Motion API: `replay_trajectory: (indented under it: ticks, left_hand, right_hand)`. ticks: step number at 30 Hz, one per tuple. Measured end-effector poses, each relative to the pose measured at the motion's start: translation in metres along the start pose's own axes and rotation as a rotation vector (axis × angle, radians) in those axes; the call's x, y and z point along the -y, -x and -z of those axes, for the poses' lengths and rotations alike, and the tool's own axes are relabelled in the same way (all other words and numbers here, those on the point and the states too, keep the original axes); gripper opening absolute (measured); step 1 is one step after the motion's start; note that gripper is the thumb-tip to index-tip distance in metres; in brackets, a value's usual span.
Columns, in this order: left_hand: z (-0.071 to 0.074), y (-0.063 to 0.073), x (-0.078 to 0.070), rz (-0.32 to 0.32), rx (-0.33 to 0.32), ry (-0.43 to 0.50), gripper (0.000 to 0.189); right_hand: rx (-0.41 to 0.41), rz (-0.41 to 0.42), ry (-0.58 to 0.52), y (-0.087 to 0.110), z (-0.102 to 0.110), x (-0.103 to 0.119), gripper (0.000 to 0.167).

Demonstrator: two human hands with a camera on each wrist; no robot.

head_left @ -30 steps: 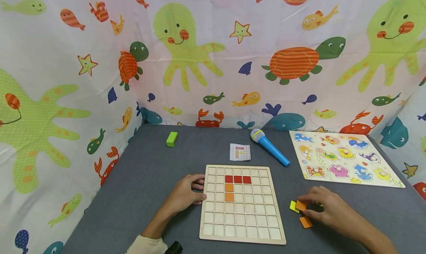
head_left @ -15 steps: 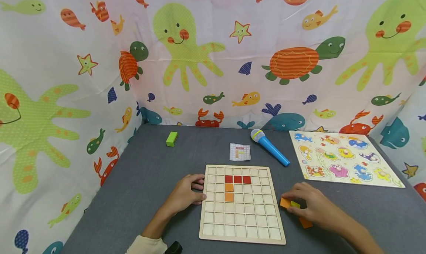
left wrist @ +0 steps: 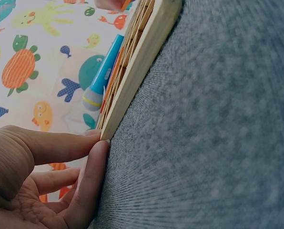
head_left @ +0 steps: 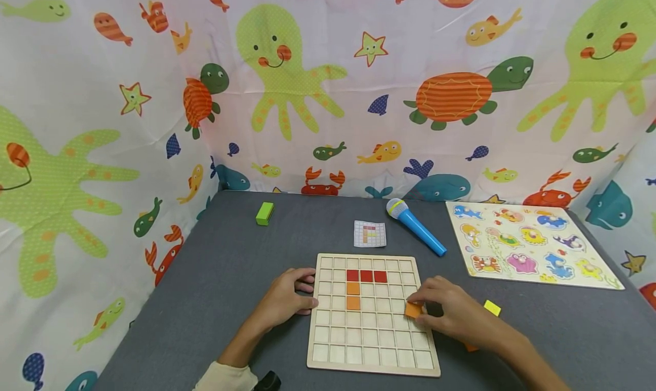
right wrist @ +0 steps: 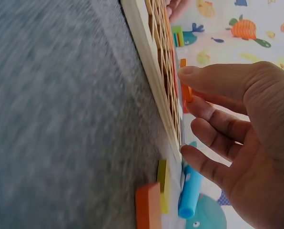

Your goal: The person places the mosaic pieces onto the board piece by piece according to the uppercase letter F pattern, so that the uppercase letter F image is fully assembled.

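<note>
My left hand (head_left: 288,294) holds the left edge of a wooden grid board (head_left: 400,357), its thumb and fingertips at the rim in the left wrist view. Three red tiles (head_left: 366,276) sit in a row on the board, with two orange tiles (head_left: 353,288) below the leftmost one. Over the board's right side, my right hand (head_left: 446,305) pinches another orange tile (head_left: 413,310) between thumb and fingers; the right wrist view shows this tile (right wrist: 185,86) raised off the grid. A yellow tile (head_left: 492,307) and a mostly hidden orange tile (head_left: 471,348) lie by the right forearm.
Beyond the board lie a small printed pattern card (head_left: 369,234) and a blue toy microphone (head_left: 421,227). A sea-animal puzzle board (head_left: 533,246) is at the back right. One green block (head_left: 264,214) stands at the back left. Printed cloth surrounds the grey table (head_left: 220,254).
My right hand has picked up an orange tile from beside the board and moved left with it over the grid's right side. The yellow tile has shifted right. The left hand stays put.
</note>
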State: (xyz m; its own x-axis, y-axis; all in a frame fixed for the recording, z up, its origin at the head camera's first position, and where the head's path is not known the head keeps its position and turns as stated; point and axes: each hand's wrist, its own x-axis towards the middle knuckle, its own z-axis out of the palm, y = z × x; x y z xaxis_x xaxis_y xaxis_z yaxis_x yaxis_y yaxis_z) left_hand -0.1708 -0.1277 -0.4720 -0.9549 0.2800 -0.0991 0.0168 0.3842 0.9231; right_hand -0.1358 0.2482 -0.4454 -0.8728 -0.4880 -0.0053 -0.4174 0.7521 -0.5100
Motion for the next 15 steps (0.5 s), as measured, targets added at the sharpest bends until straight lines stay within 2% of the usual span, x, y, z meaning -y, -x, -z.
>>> replay_trajectory:
  ticks: [5, 12, 15]
  left_hand:
    - [0.000, 0.000, 0.001, -0.007, -0.002, -0.002, 0.065]
    - [0.000, -0.001, 0.002, -0.015, -0.001, 0.001, 0.065]
    - [0.000, -0.001, 0.003, -0.018, 0.000, 0.003, 0.065]
  right_hand:
    - [0.012, 0.020, -0.010, -0.006, -0.003, 0.006, 0.029]
    - [0.034, 0.102, -0.063, -0.015, -0.009, 0.014, 0.028]
    - [0.037, 0.140, -0.049, -0.020, -0.014, 0.018, 0.026]
